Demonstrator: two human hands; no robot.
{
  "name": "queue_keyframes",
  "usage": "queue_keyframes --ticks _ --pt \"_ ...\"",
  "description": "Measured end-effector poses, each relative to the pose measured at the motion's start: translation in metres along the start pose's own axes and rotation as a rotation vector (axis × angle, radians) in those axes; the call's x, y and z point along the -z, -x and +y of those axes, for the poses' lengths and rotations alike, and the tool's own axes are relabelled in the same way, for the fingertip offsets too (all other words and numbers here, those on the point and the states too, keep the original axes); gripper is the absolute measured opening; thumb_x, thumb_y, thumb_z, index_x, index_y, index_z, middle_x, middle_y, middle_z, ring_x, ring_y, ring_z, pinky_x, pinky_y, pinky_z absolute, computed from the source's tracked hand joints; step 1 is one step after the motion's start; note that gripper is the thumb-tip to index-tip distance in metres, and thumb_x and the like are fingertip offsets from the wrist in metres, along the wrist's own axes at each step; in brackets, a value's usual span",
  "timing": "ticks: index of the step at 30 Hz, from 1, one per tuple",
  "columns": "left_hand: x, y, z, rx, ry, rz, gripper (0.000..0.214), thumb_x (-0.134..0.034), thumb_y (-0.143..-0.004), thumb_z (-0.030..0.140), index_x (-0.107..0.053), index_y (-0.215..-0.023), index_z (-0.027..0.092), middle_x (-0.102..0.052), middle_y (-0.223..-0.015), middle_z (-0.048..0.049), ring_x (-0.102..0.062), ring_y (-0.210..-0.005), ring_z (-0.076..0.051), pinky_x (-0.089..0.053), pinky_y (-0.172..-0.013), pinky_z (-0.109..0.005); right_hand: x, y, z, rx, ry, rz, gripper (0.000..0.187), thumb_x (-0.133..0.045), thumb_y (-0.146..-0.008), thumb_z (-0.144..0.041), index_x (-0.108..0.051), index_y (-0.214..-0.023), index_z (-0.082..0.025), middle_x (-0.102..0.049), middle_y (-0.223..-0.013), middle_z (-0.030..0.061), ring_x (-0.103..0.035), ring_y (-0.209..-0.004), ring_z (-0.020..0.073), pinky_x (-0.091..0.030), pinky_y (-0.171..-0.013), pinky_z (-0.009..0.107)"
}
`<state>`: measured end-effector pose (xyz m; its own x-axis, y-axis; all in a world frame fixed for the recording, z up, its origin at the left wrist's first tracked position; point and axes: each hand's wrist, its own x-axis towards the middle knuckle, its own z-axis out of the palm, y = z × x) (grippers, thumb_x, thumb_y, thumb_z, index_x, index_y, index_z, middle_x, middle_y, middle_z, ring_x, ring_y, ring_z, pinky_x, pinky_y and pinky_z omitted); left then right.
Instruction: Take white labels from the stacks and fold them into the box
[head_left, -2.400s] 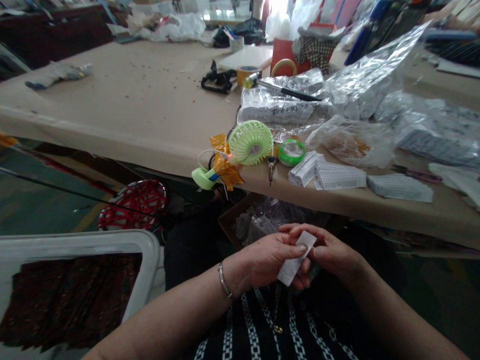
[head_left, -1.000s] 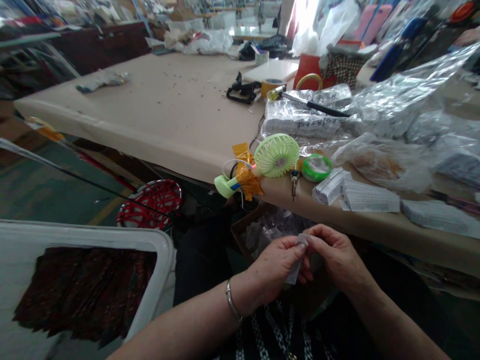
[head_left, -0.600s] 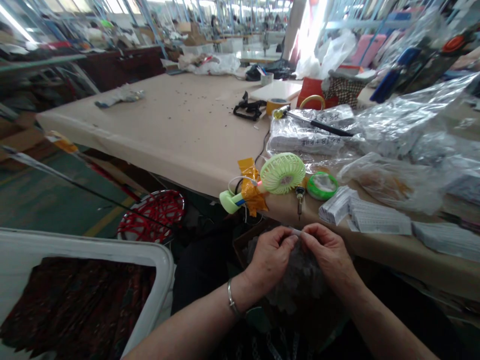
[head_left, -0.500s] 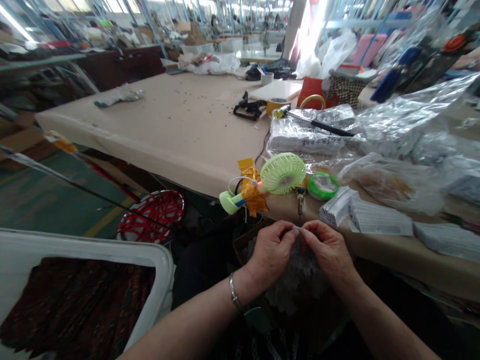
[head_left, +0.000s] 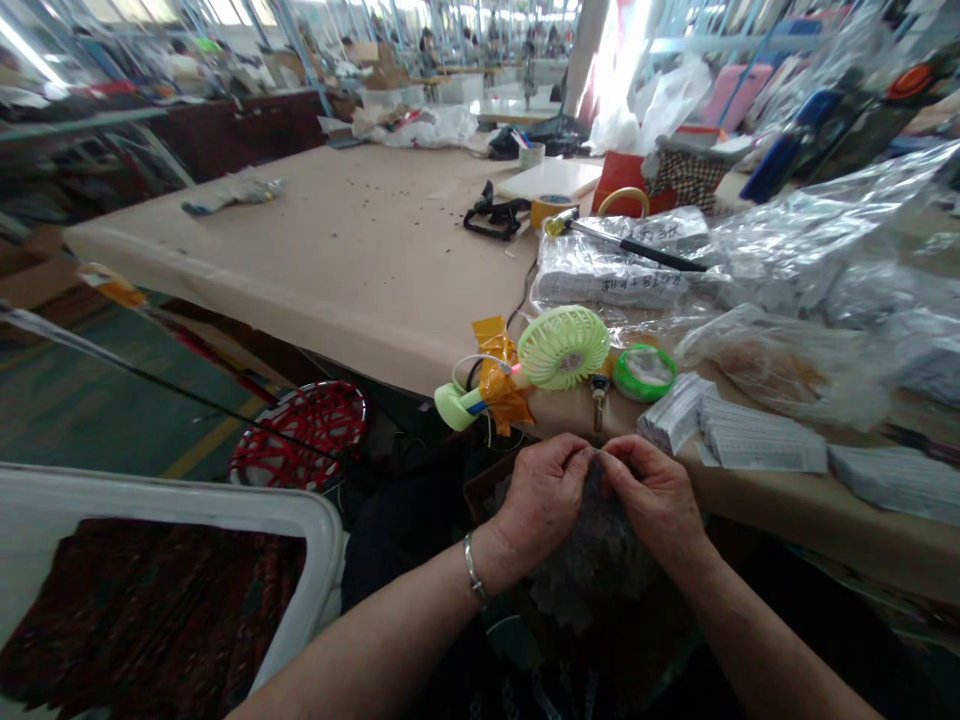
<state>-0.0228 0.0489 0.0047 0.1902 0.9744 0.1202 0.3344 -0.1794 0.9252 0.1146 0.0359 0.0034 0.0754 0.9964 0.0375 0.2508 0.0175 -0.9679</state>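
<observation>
My left hand (head_left: 546, 500), with a metal bangle on its wrist, is closed in a pinch just below the table edge. Fingertip to fingertip with it, my right hand (head_left: 652, 495) pinches as well. Whatever lies between the fingers is too small and blurred to name. Just above them, a thin metal-tipped tool (head_left: 598, 402) points downward at the table edge. Beneath the hands is a heap of greyish, translucent pieces (head_left: 581, 565), partly hidden by them. A light green fan (head_left: 564, 348) is fixed with orange tape (head_left: 496, 385) to the left of the tool.
Right of the fan lie a green round holder (head_left: 645, 374) and stacks of white printed slips (head_left: 761, 435). Behind them, a hammer-like tool (head_left: 634, 247) rests on plastic-wrapped bundles (head_left: 607, 285). At lower left, a white bin (head_left: 322, 520) holds dark patterned cloth (head_left: 157, 610).
Both hands have risen slightly toward the metal tip, still pinched together. A pale sliver seen between the fingertips earlier is now hard to make out. The view has shifted a little.
</observation>
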Motion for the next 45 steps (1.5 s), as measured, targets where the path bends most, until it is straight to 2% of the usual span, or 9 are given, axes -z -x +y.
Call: queue_keyframes --ticks 8,15,27,33,36,38,40,43,45 --pt "0.001 -0.012 -0.003 -0.028 -0.055 0.007 0.022 -0.049 -0.086 0.022 -0.065 -0.074 0.017 -0.062 -0.066 0.001 -0.054 -0.061 -0.01 -0.037 -0.058 -0.02 -0.005 -0.006 0.008 -0.036 -0.087 0.024 0.017 -0.058 -0.081 -0.036 -0.058 -0.08 -0.019 -0.055 -0.057 -0.0043 -0.052 -0.05 0.0096 -0.041 -0.049 0.021" --pt "0.004 -0.018 -0.002 -0.1 -0.188 -0.012 0.026 -0.046 -0.089 0.024 -0.061 -0.068 0.017 -0.06 -0.064 0.0005 -0.051 -0.06 -0.01 -0.035 -0.058 -0.02 -0.009 -0.011 0.009 0.012 -0.127 0.076 0.015 -0.057 -0.082 -0.034 -0.057 -0.08 -0.019 -0.054 -0.056 -0.0052 -0.052 -0.05 0.0096 -0.044 -0.05 0.021" --pt "0.009 -0.007 0.0 -0.22 -0.349 -0.04 0.02 -0.045 -0.087 0.017 -0.058 -0.072 0.017 -0.059 -0.069 -0.0012 -0.052 -0.063 -0.011 -0.037 -0.06 -0.021 -0.009 0.001 0.013 0.08 -0.086 0.112 0.011 -0.058 -0.083 -0.031 -0.06 -0.083 -0.021 -0.059 -0.061 -0.0041 -0.056 -0.056 0.0104 -0.045 -0.055 0.021" --pt "0.006 0.004 -0.001 -0.161 -0.247 -0.045 0.022 -0.045 -0.088 0.018 -0.06 -0.071 0.018 -0.059 -0.068 0.0 -0.052 -0.063 -0.01 -0.037 -0.061 -0.021 -0.01 0.012 0.017 0.052 -0.041 0.084 0.013 -0.056 -0.085 -0.032 -0.06 -0.08 -0.02 -0.059 -0.061 -0.0033 -0.057 -0.057 0.0113 -0.045 -0.055 0.021" --pt "0.005 0.009 -0.001 -0.085 -0.178 -0.034 0.023 -0.046 -0.088 0.019 -0.062 -0.071 0.018 -0.06 -0.066 0.0004 -0.052 -0.061 -0.01 -0.037 -0.06 -0.02 -0.005 0.023 0.008 0.065 0.009 0.058 0.013 -0.054 -0.086 -0.032 -0.06 -0.088 -0.02 -0.059 -0.059 -0.0039 -0.058 -0.054 0.0116 -0.047 -0.054 0.021" --pt "0.004 0.013 -0.003 -0.039 -0.135 -0.028 0.022 -0.047 -0.087 0.02 -0.063 -0.073 0.018 -0.062 -0.067 0.0 -0.053 -0.062 -0.01 -0.038 -0.06 -0.02 0.007 0.027 -0.002 0.151 0.127 0.067 0.015 -0.053 -0.087 -0.029 -0.06 -0.097 -0.021 -0.059 -0.057 -0.0048 -0.058 -0.052 0.0113 -0.047 -0.053 0.021" --pt "0.004 0.017 -0.009 -0.008 -0.119 -0.04 0.022 -0.048 -0.086 0.021 -0.065 -0.073 0.018 -0.063 -0.068 -0.0009 -0.054 -0.062 -0.011 -0.039 -0.061 -0.021 0.024 0.025 -0.014 0.326 0.325 0.113 0.016 -0.051 -0.088 -0.025 -0.06 -0.101 -0.022 -0.061 -0.061 -0.0037 -0.06 -0.054 0.0113 -0.048 -0.055 0.021" --pt "0.003 0.019 -0.022 0.041 -0.131 -0.091 0.024 -0.049 -0.085 0.025 -0.068 -0.07 0.019 -0.065 -0.066 -0.0023 -0.057 -0.063 -0.013 -0.041 -0.062 -0.022 0.051 0.002 -0.03 0.622 0.652 0.175 0.017 -0.05 -0.089 -0.023 -0.062 -0.101 -0.021 -0.067 -0.085 0.004 -0.063 -0.077 0.0162 -0.05 -0.072 0.027" --pt "0.003 0.018 -0.03 0.106 -0.124 -0.115 0.018 -0.055 -0.081 0.027 -0.07 -0.074 0.02 -0.067 -0.069 -0.0036 -0.06 -0.066 -0.016 -0.043 -0.064 -0.023 0.062 -0.021 -0.038 0.706 0.867 0.213 0.022 -0.05 -0.088 -0.025 -0.063 -0.106 -0.019 -0.066 -0.099 0.009 -0.059 -0.095 0.023 -0.048 -0.084 0.036"
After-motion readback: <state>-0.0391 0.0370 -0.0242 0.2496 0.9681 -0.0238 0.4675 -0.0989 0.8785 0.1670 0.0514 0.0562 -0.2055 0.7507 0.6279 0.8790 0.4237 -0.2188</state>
